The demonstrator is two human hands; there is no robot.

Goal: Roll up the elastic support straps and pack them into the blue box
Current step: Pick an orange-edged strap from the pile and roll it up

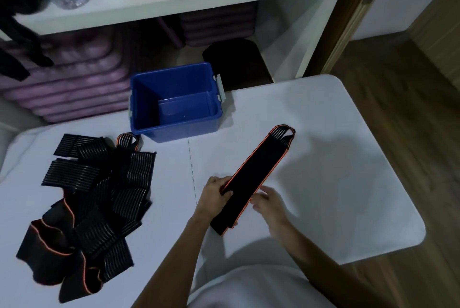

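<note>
Strap [256,173], black with orange edging, lay flat on the white table [323,158], slanting from its looped end right of the blue box [174,103] back toward the person. The left hand [215,197] pinched its left edge, thumb on top; the fingers beneath were hidden. The right hand [270,204] rested at the right edge with fingers loosely spread, and whether they touched the strap was hard to tell. The box stood open at the table's far edge, nothing visible inside. Left of the box, a pile of straps [92,208] lay tangled, their count unclear. Right of the box, bare tabletop ran out to the rounded corner. Beyond the box, the shelf [199,1] was cut off at the top.
</note>
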